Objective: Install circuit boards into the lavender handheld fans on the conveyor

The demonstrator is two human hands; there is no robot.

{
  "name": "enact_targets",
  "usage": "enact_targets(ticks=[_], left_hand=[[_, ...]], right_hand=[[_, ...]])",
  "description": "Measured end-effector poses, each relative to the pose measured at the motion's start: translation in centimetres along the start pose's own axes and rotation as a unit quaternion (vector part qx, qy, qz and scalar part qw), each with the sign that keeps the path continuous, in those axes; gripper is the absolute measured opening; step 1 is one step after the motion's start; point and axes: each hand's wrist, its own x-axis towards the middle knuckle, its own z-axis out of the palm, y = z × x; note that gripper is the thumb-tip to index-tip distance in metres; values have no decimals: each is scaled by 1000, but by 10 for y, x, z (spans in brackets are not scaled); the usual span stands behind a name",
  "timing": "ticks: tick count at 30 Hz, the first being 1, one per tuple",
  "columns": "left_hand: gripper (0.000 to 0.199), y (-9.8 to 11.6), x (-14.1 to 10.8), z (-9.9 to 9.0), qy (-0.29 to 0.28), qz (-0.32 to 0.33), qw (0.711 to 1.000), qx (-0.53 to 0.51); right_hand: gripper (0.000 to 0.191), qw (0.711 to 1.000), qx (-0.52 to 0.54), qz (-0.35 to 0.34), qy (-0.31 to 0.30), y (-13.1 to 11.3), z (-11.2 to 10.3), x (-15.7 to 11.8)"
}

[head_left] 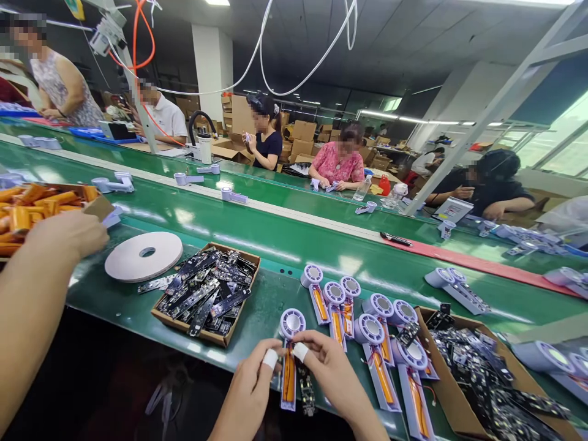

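Note:
At the bench's front edge, a lilac handheld fan [288,383] lies with its handle uncovered, showing an orange battery and thin wires. My left hand [254,383] is closed at the fan's left side, its thumb wrapped in white at the tip. Opposite it, my right hand [331,370], also with a white-wrapped thumb, pinches just below the fan head. A black circuit board [305,389] hangs from under the right fingers, beside the handle. The fingers partly hide the wires between board and fan, so the exact contact points are unclear.
Several similar fans [376,361] lie to the right, beside a carton of circuit boards [452,392]. Another board carton [229,340] and a white tape roll [124,260] are at left. A co-worker's arm [50,257] reaches over orange batteries [39,205]. Beyond runs a green conveyor [275,223].

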Motion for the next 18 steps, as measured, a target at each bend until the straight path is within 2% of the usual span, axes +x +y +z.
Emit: enact_targets(ticks=[3, 6, 9, 12, 15, 18], left_hand=[[34, -12, 11, 10, 12, -5, 999, 46], [27, -7, 19, 15, -1, -3, 999, 49], [21, 4, 22, 13, -61, -29, 996, -60], [17, 10, 21, 8, -109, -38, 976, -187], [21, 14, 17, 5, -117, -57, 959, -254], [27, 16, 11, 5, -107, -69, 955, -267]], right_hand=[[21, 995, 93, 22, -16, 5, 3, 1], [17, 988, 152, 12, -36, 9, 9, -5], [14, 985, 169, -9, -43, 13, 11, -13], [21, 984, 175, -21, -31, 18, 6, -19], [28, 984, 176, -16, -4, 23, 0, -21], [33, 983, 180, 8, 21, 24, 2, -20]])
